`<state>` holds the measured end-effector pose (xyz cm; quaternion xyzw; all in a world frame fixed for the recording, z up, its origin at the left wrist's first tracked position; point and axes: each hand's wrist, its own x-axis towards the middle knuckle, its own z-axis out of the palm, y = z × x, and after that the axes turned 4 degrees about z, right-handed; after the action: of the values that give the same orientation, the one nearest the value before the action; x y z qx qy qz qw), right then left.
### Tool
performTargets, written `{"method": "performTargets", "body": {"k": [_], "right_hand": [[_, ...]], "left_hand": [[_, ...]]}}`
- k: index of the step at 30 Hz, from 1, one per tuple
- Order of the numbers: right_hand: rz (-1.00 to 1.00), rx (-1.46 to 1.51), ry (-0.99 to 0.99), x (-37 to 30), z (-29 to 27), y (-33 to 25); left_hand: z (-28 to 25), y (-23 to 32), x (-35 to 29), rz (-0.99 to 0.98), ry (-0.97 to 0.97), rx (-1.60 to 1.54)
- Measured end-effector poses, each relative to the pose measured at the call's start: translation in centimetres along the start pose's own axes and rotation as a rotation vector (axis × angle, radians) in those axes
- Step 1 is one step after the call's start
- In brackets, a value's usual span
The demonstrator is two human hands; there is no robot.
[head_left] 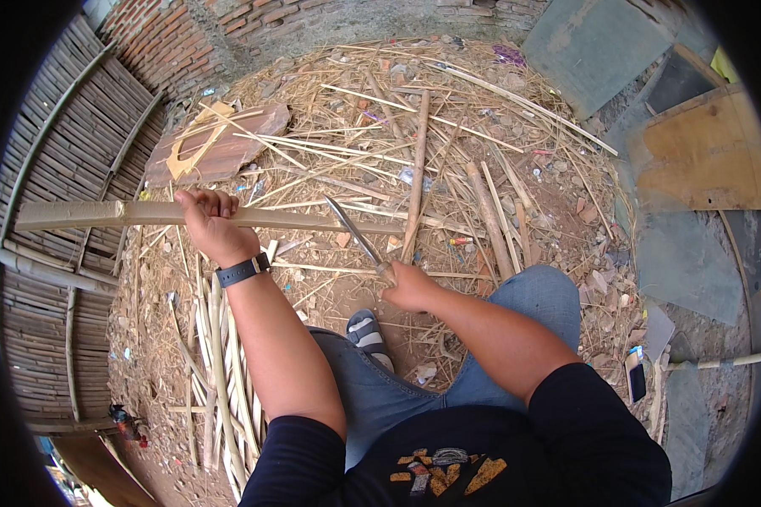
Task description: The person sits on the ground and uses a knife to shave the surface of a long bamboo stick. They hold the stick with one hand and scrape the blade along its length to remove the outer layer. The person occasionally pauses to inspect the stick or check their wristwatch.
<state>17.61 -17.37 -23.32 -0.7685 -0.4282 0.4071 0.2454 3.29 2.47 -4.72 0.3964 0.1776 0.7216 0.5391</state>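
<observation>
My left hand (pixel 216 226) is closed around a long split length of bamboo (pixel 296 220), which lies crosswise in front of me. One end reaches far left over the slatted wall; the other runs right toward a dark wooden pole. A dark watch is strapped on my left wrist. In my right hand (pixel 412 287) is the handle of a large knife (pixel 357 232), its long blade slanting up and left. The tip of the blade appears close to the bamboo's near edge; whether it touches I cannot tell.
Bamboo strips (pixel 220 372) lie heaped at my left. A brown pole (pixel 418 169) and several sticks litter the straw-strewn ground ahead. A reddish-brown board (pixel 237 144) rests at far left, beside a slatted bamboo wall (pixel 68 152). Sheet panels (pixel 710 152) lean at right, near a phone (pixel 636 378).
</observation>
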Motion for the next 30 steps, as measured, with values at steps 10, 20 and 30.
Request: {"method": "performTargets", "body": {"k": [10, 20, 30], "right_hand": [[-0.066, -0.033, 0.059, 0.4, 0.4, 0.4], [-0.030, -0.091, 0.056, 0.1, -0.3, 0.5], [-0.075, -0.085, 0.055, -0.7, -0.5, -0.6]], "left_hand": [[0.1, -0.1, -0.1, 0.004, 0.015, 0.008], [0.0, 0.0, 0.0, -0.001, 0.004, 0.007], [-0.1, -0.1, 0.1, 0.004, 0.012, 0.003]]}}
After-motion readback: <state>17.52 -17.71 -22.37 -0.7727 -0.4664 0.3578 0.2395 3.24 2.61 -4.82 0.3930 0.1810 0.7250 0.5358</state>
